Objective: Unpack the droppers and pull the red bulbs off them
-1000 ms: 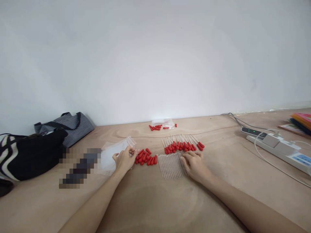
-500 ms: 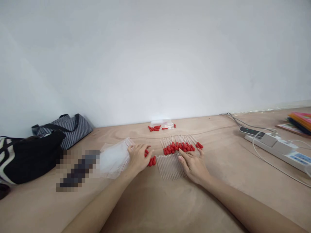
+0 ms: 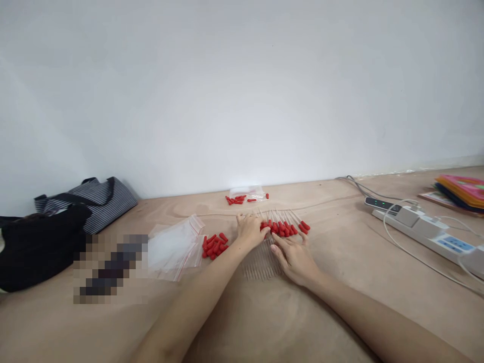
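My left hand (image 3: 250, 229) reaches over the left end of a row of droppers with red rubber bulbs (image 3: 282, 228), its fingers spread and its thumb against the bulbs. Some of its fingertips are hidden. Just in front lies a row of bare clear glass tubes (image 3: 259, 266), side by side. My right hand (image 3: 297, 257) rests open at the right edge of these tubes, its fingertips close to the droppers' bulbs. Left of my left forearm sits a pile of loose red rubber bulbs (image 3: 215, 246).
Clear zip bags (image 3: 170, 249) lie fanned out at left, near a striped bag (image 3: 94, 201) and a black bag (image 3: 49, 252). More red bulbs (image 3: 236, 200) lie by a plastic bag (image 3: 247, 192) near the wall. At right stand a power strip (image 3: 434, 237) with cables and colourful flat items (image 3: 461, 189).
My left hand has moved right, from the loose bulb pile to the left end of the droppers, uncovering the pile. My right hand stays at the tubes. The view has shifted slightly.
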Available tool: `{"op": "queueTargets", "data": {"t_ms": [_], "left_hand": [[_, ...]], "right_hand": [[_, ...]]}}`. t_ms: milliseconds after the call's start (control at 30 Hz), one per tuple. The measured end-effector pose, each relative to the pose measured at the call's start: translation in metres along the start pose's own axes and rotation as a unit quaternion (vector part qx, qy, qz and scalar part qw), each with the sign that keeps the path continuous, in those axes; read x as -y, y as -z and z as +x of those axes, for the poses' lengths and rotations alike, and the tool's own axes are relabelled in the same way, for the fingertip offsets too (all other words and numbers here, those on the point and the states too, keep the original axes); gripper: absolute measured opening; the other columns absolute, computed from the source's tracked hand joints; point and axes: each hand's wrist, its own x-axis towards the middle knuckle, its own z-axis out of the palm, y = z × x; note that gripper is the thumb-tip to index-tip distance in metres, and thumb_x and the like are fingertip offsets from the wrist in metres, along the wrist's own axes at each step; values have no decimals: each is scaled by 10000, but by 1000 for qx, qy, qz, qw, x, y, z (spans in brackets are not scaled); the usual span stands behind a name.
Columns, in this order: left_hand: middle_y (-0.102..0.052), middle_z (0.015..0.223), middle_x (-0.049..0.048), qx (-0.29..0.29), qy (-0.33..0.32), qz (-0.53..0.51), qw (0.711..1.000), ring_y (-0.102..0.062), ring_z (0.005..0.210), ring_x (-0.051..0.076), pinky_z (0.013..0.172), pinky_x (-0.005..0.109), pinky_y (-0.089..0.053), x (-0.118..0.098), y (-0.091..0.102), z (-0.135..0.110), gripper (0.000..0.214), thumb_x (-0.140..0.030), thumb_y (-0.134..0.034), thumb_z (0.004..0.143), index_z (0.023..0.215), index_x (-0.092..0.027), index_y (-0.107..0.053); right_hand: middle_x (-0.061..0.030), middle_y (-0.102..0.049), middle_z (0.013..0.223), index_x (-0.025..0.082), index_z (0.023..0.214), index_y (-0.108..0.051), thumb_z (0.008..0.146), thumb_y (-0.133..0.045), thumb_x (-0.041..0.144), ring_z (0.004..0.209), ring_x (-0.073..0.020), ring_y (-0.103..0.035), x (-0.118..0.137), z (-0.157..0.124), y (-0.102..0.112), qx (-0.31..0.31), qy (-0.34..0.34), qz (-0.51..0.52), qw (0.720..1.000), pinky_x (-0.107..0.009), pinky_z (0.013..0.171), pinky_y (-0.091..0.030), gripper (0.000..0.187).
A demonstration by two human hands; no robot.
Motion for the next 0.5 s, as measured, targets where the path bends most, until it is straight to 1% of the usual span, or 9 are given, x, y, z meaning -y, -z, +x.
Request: {"op": "queueTargets", "data": {"t_ms": [133,233,300,333,433,500], "left_hand": [[-677,783,-12,2,37,-20,999,-567,854,200,893,464,-233,5,0,0,143,-296,-514,781,719,-248,-633],[-682,803,-17,4,54,-27,998,-567,870,193,899,455,-226,7,2,-1,149,-299,-488,796,827,-271,-632],[-678,866,2,8,60,-26,998,-549,925,210,890,450,-237,8,4,-2,191,-345,-484,797,917,-279,-616],[-671,902,14,13,62,-25,998,-537,950,222,879,446,-249,8,4,-2,213,-374,-486,793,933,-278,-614],[-651,954,37,34,66,-20,997,-520,970,242,829,420,-299,9,5,-3,232,-421,-505,767,887,-260,-621],[-647,943,34,44,70,-16,996,-527,952,236,801,397,-322,10,6,-3,197,-389,-510,764,862,-247,-607]], "right_hand": [[-78,-665,946,184,1179,-492,914,-252,334,879,-181,-590,0,0,1,17,-3,20,1000,-460,972,-120,387],[-78,-663,950,181,1173,-498,911,-262,334,881,-184,-593,-1,1,1,18,-4,23,1000,-452,980,-118,385],[-77,-662,951,187,1167,-504,907,-270,336,891,-188,-593,0,1,1,13,-3,16,1000,-449,980,-128,380],[-76,-664,945,190,1166,-506,906,-273,337,891,-190,-594,0,0,1,11,-3,13,1000,-446,977,-136,378],[-72,-668,935,197,1163,-508,905,-276,334,884,-190,-598,0,0,1,11,-2,10,1000,-445,971,-150,373],[-74,-664,953,196,1160,-507,908,-271,331,885,-186,-597,0,0,1,13,-1,16,1000,-451,972,-142,371]]}}
